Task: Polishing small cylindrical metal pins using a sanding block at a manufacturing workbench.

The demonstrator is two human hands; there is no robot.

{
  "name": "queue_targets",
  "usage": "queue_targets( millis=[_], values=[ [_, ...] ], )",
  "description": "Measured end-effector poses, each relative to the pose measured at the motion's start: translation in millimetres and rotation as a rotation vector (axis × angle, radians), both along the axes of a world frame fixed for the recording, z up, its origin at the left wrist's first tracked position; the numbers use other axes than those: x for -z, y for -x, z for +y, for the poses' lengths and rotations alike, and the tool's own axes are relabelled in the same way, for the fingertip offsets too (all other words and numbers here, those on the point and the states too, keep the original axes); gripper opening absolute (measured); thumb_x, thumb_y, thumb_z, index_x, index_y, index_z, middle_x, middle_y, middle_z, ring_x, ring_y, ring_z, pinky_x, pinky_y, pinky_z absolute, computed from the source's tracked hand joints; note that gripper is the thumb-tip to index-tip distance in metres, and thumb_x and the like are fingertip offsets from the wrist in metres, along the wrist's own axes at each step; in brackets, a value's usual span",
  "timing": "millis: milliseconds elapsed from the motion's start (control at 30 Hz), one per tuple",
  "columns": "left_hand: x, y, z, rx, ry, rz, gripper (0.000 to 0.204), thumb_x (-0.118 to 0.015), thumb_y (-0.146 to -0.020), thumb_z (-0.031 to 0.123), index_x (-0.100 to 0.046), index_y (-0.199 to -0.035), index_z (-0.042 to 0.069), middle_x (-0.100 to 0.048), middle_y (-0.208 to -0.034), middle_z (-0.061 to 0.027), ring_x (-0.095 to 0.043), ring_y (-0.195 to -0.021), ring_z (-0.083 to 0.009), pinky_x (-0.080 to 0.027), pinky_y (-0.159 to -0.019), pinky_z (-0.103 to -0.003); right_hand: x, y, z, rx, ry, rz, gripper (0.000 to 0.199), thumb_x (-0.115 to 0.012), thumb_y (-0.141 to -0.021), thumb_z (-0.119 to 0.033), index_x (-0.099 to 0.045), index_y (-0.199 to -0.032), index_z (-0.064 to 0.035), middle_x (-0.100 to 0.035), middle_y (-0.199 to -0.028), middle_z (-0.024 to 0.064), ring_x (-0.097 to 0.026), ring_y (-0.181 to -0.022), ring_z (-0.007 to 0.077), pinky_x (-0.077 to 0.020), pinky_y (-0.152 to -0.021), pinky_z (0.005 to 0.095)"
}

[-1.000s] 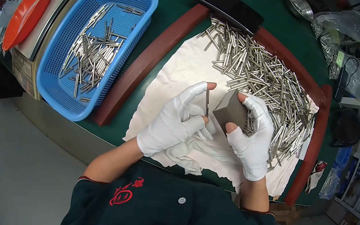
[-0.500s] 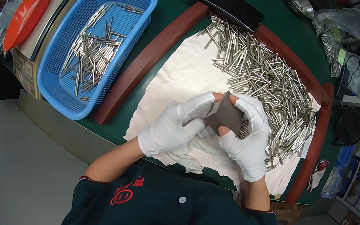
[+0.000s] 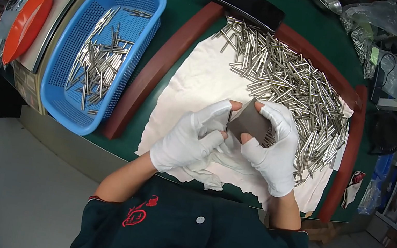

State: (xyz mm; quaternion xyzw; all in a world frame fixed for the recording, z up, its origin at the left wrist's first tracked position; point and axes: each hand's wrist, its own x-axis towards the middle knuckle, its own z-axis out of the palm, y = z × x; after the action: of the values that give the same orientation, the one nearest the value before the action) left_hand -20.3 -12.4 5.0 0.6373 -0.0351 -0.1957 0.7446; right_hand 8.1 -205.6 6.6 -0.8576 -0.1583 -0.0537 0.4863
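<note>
Both my hands wear white gloves with bare thumb and forefinger tips, held over the white cloth. My right hand grips a dark grey-brown, flat square piece between thumb and forefinger; its material I cannot tell. Close beside it, my left hand is closed in a pinch. A thin dark line shows between that thumb and forefinger, at the square piece's left edge; what it is I cannot make out. Many loose metal pins lie heaped on the cloth just beyond and right of my right hand.
Red-brown bars border the cloth on the green table. Left of them stands a blue perforated basket with more pins. A black phone-like slab rests across the far bar. An orange tray and plastic bags lie at the sides.
My left fingertips have drawn slightly left, away from the square piece. The square piece stays in my right hand, turned a little. The whole view has shifted slightly.
</note>
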Motion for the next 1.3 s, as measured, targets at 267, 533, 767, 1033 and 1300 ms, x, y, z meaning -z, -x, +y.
queue_targets(
  millis=[267, 533, 767, 1033, 1300],
  values=[
    [-3, -4, 4, 0.014, 0.138, 0.104, 0.058, -0.048, -0.086, -0.010, -0.034, -0.141, 0.005, -0.065, -0.094, -0.0126, -0.066, -0.081, -0.0154, -0.052, -0.073, -0.024, -5, -3, -6, 0.084, 0.040, -0.026, 0.047, -0.074, -0.058, -0.013, -0.062, -0.100, 0.0020, -0.061, -0.101, 0.0135, -0.059, -0.091, 0.0274, -0.0488, -0.081, 0.0356],
    [3, -9, 3, -0.025, 0.230, 0.206, 0.062, -0.050, -0.087, -0.006, -0.025, -0.143, 0.004, -0.067, -0.081, -0.0151, -0.067, -0.076, -0.0183, -0.054, -0.068, -0.028, -3, -4, -4, 0.110, -0.025, 0.044, 0.046, -0.075, -0.059, -0.013, -0.062, -0.101, 0.0029, -0.061, -0.101, 0.0141, -0.059, -0.091, 0.0275, -0.0487, -0.081, 0.0352],
    [1, -9, 1, -0.025, 0.128, 0.153, 0.063, -0.050, -0.087, -0.007, -0.026, -0.144, 0.004, -0.067, -0.083, -0.0133, -0.066, -0.076, -0.0164, -0.052, -0.068, -0.025, 0, -3, -1, 0.057, 0.055, 0.004, 0.047, -0.076, -0.060, -0.016, -0.062, -0.102, 0.0007, -0.060, -0.101, 0.0130, -0.058, -0.092, 0.0278, -0.0478, -0.082, 0.0361],
    [2, -3, -3, -0.040, -0.030, 0.074, 0.063, -0.052, -0.085, -0.009, -0.032, -0.143, 0.005, -0.059, -0.074, -0.0008, -0.053, -0.070, -0.0045, -0.042, -0.064, -0.019, -1, -1, 4, -0.032, 0.126, -0.060, 0.049, -0.076, -0.057, -0.018, -0.063, -0.101, -0.0003, -0.061, -0.101, 0.0122, -0.058, -0.092, 0.0289, -0.0479, -0.081, 0.0378],
    [-4, -3, -5, -0.033, -0.007, 0.061, 0.063, -0.052, -0.085, -0.009, -0.034, -0.143, 0.006, -0.058, -0.074, 0.0009, -0.050, -0.067, -0.0028, -0.039, -0.062, -0.018, -4, 2, 3, -0.001, 0.050, 0.059, 0.050, -0.076, -0.056, -0.018, -0.064, -0.100, 0.0015, -0.061, -0.099, 0.0126, -0.057, -0.095, 0.0290, -0.0461, -0.086, 0.0360]
  ],
)
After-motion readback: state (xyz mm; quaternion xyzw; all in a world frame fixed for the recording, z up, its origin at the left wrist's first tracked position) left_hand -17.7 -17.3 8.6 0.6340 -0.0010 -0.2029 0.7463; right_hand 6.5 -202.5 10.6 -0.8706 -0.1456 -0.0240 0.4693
